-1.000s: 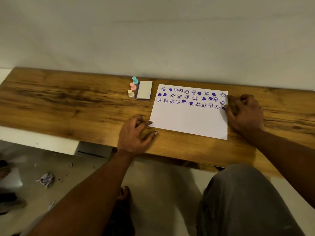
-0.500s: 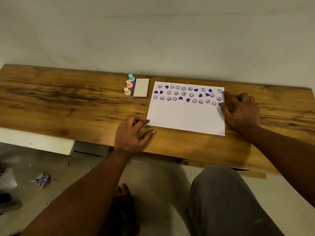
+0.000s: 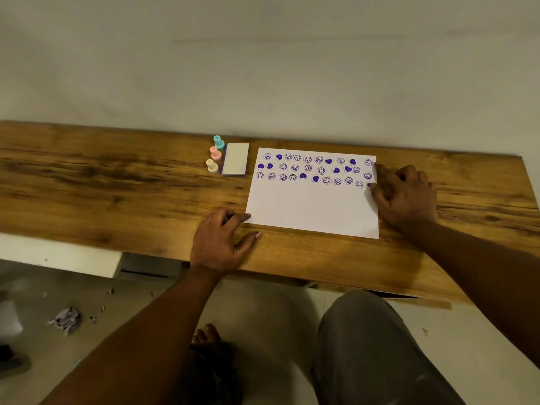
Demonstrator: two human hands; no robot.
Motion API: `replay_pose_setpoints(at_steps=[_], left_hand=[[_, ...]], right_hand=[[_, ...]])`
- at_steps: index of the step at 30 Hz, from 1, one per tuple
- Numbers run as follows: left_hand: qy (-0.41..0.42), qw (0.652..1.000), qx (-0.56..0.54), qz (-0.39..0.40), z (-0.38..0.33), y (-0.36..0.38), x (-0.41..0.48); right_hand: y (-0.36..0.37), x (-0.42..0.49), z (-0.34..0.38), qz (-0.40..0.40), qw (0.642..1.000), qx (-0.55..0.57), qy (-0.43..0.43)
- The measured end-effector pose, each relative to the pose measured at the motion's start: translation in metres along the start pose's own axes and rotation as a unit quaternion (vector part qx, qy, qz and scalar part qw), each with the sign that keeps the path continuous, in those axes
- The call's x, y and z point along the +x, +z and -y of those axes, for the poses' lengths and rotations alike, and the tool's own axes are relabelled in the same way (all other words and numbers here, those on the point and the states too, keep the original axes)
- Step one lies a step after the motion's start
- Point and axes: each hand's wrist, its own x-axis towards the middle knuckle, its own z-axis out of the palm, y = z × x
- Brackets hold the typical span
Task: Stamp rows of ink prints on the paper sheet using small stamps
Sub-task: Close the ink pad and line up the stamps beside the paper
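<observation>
White paper sheet lay flat on the brown wooden table, its far part bearing three rows of purple smiley and heart prints.

The left hand rested at the sheet's near left corner, fingers loosely spread, holding nothing. The right hand sat at the right edge, fingers curled; whether they pinched a stamp I could not tell. Teal, pink and cream small stamps stood beside a pale rectangular ink pad, left of the sheet.

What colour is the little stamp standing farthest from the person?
Teal stamp, at the far end of the row of three beside the ink pad; the head view shows it.
</observation>
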Motion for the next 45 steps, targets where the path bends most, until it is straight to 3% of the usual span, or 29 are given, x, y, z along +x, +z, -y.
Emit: replay_pose_setpoints(at_steps=[14, 19, 26, 32, 45], left_hand=[[0.001, 1.0, -0.001, 0.002, -0.002, 0.001, 0.001], [-0.055, 0.997, -0.033, 0.039, -0.004, -0.01, 0.012], [-0.113, 0.99, 0.077, 0.047, -0.005, -0.004, 0.064], [-0.095, 0.988, 0.117, 0.036, -0.002, 0.006, 0.071], [-0.131, 0.986, 0.097, 0.025, -0.003, 0.01, 0.069]], right_hand=[[-0.001, 0.001, 0.002, 0.013, 1.0, -0.004, 0.002], [-0.003, 0.001, 0.001, 0.013, 1.0, 0.002, 0.003], [-0.008, 0.0, 0.003, 0.019, 1.0, 0.007, -0.004], [-0.008, 0.0, 0.005, 0.02, 1.0, 0.003, 0.001], [-0.01, 0.001, 0.006, 0.024, 1.0, 0.006, 0.003]])
